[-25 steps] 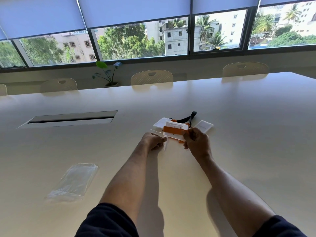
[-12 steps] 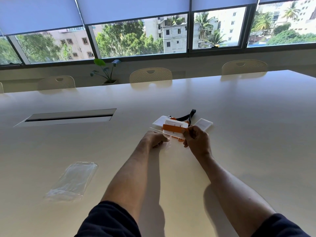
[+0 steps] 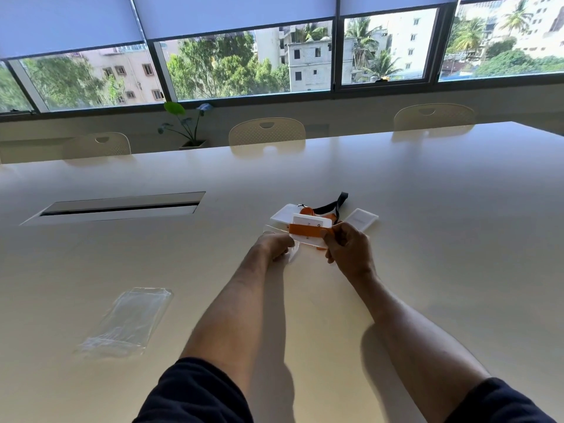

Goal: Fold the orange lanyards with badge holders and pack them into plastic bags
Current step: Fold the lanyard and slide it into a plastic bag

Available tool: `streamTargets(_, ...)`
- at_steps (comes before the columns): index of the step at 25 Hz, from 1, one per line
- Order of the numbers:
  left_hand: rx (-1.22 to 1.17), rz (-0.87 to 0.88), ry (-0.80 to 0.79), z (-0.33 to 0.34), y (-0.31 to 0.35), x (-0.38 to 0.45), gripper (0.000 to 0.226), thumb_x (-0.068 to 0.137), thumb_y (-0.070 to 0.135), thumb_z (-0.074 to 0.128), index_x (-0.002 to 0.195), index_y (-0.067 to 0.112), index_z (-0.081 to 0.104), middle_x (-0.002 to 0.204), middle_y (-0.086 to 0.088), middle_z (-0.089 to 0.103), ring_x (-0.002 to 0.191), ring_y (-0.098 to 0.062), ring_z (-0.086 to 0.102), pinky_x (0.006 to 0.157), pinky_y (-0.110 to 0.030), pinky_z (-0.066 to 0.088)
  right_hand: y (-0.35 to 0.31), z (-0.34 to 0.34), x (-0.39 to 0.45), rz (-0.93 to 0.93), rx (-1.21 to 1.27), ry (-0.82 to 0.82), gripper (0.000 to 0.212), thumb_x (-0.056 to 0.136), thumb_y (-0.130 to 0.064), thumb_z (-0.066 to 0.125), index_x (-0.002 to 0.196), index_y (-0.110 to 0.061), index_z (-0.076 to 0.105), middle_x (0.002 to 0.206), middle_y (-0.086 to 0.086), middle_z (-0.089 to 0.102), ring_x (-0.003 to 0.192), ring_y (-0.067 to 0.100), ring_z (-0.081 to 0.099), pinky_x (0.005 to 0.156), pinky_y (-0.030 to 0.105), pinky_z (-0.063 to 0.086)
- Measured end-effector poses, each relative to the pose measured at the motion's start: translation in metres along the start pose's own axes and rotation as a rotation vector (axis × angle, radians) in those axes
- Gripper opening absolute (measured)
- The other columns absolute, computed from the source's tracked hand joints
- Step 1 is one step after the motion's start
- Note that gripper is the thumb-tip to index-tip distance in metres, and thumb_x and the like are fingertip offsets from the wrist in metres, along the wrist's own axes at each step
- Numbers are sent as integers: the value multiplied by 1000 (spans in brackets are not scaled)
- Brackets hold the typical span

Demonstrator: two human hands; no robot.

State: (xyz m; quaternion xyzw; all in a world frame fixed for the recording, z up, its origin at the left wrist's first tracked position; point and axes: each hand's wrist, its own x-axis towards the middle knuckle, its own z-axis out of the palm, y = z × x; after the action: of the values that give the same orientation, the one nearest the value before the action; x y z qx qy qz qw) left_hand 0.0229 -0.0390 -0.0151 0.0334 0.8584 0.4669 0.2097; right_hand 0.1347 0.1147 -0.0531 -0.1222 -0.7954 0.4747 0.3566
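Over the last second little shifted: your right hand (image 3: pixel 346 247) stayed pinched on the folded orange lanyard (image 3: pixel 306 230) wrapped across its badge holder (image 3: pixel 308 228), while your left hand (image 3: pixel 276 246) kept its fingers curled on the mouth of a clear plastic bag (image 3: pixel 291 251). The bundle edged slightly toward that opening, so you looked to be at the insertion step, not yet inside. Both forearms reached forward, hands close together above the tabletop (image 3: pixel 427 239). More badge holders (image 3: pixel 282 214) lay just behind, and spare bags (image 3: pixel 128 322) sat well apart to your left.
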Motion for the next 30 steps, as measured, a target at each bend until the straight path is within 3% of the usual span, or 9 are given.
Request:
streamTargets(6, 18, -1, -1, 1, 4, -1, 8, 78, 14, 58, 71, 19, 56, 62, -4, 54, 53, -16, 50, 45, -19, 33, -1, -1, -1, 6, -6, -11, 7, 92, -18, 73, 89, -16, 66, 90, -1, 75, 50, 14, 69, 43, 34, 58)
streamTargets(10, -85, 18, -26, 1, 5, -4, 15, 72, 17, 63, 85, 18, 69, 52, -1, 55, 45, -15, 53, 42, -17, 35, -5, -2, -2, 19, 12, -7, 12, 91, -18, 74, 83, -14, 66, 82, -2, 74, 47, 16, 67, 40, 30, 56)
streamTargets(12, -162, 18, -48, 1, 5, -6, 6, 69, 15, 70, 75, 17, 69, 40, 4, 55, 33, -10, 52, 37, -14, 36, -6, -3, -1, 30, 28, -13, 16, 91, -18, 75, 80, -9, 66, 74, 6, 75, 44, 19, 65, 38, 32, 55)
streamTargets(16, -230, -11, -48, 1, 6, -6, 26, 81, 10, 72, 59, 14, 57, 37, 5, 51, 30, -9, 48, 36, -15, 37, -4, -4, -1, 46, 58, -47, 19, 90, -18, 75, 79, -6, 67, 66, 13, 72, 41, 25, 63, 37, 40, 55)
streamTargets(21, -297, -53, -57, -2, 5, -3, 23, 89, 10, 65, 68, 15, 58, 51, -1, 46, 46, -13, 40, 50, -23, 37, -1, -4, 1, 65, 92, -111, 17, 91, -22, 75, 83, -8, 69, 73, 11, 74, 43, 25, 65, 41, 38, 57)
streamTargets(24, -322, -65, -35, -4, 6, -5, 18, 93, 6, 60, 75, 11, 61, 59, -4, 50, 44, -11, 47, 42, -22, 43, 1, -5, 3, 71, 130, -147, 17, 91, -24, 75, 84, -9, 70, 69, 8, 74, 42, 25, 64, 41, 38, 57)
streamTargets(27, -296, -19, 4, -2, 7, -7, 19, 89, 2, 62, 71, 8, 64, 57, -4, 56, 37, -8, 51, 38, -18, 42, 3, -6, 3, 74, 161, -172, 16, 92, -23, 74, 84, -10, 71, 66, 8, 73, 40, 24, 61, 40, 36, 56)
streamTargets(30, -257, 40, 65, 1, 7, -7, 4, 81, 7, 72, 85, 6, 71, 77, -8, 70, 65, -16, 68, 55, -26, 56, 3, -7, 4, 80, 191, -194, 15, 92, -23, 74, 85, -10, 71, 67, 8, 73, 39, 21, 60, 39, 30, 52)
